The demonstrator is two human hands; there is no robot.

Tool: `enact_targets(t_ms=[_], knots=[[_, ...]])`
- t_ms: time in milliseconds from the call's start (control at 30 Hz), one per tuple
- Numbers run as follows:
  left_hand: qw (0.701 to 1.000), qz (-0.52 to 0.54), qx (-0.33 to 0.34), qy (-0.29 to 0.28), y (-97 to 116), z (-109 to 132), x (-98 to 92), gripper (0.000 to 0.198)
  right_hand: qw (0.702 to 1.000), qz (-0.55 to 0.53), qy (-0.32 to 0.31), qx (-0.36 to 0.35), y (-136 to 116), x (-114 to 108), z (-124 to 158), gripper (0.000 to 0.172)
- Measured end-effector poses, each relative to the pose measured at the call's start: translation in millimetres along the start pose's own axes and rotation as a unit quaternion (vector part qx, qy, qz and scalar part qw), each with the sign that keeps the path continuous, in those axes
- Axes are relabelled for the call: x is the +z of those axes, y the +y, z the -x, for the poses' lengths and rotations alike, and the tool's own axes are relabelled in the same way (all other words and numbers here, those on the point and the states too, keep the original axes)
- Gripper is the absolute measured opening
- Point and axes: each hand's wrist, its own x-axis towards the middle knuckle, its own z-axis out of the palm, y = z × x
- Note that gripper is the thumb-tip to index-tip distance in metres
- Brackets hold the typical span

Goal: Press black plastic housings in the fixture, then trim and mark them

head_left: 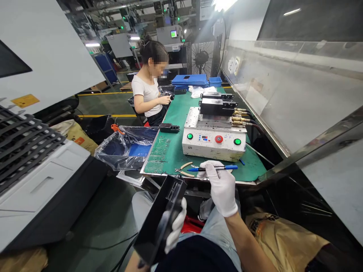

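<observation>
My left hand (176,228), in a white glove, is closed round the side of a long black plastic housing (154,223). The housing is tilted over my lap with its hollow side up, and part of the hand is hidden behind it. My gloved right hand (219,185) pinches a blue pen (228,167) near the table's front edge, to the right of the housing's far end. The pen lies roughly level, its narrow end pointing left. Just left of that hand, cutting pliers (185,165) with cream handles rest on the green table (161,151).
A white machine (214,145) with green and red buttons stands on the table, black housings (217,107) on top. Another black housing (169,128) lies to its left. A plastic-lined bin (124,151) adjoins the table's left edge. A co-worker (149,88) sits beyond it, hands on a small part.
</observation>
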Motion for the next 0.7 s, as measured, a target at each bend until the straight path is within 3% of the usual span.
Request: enact_targets(t_ms=[100,200,267,367,500,567,700], knots=[[0.983,-0.098,0.110,0.108,-1,11,15.3,0.056,0.998,0.052,-0.009,-0.036,-8,-8,3,0.030],[0.920,-0.295,0.210,0.152,5,17,29.5,0.074,0.990,0.113,-0.050,-0.064,-13,-11,5,0.032],[0.895,-0.353,0.216,0.166,8,18,35.1,0.081,0.985,0.142,-0.073,-0.071,-13,-11,6,0.032],[0.884,-0.378,0.213,0.174,9,18,38.0,0.081,0.976,0.180,-0.084,-0.087,-8,-12,6,0.032],[0.868,-0.408,0.218,0.182,7,19,39.4,0.079,0.968,0.220,-0.041,-0.118,-5,-15,5,0.031],[0.853,-0.433,0.217,0.193,6,20,42.3,0.072,0.973,0.202,-0.039,-0.107,-7,-15,5,0.031],[0.824,-0.483,0.215,0.204,4,20,52.7,0.050,0.983,0.144,-0.092,-0.069,-10,-6,7,0.033]])
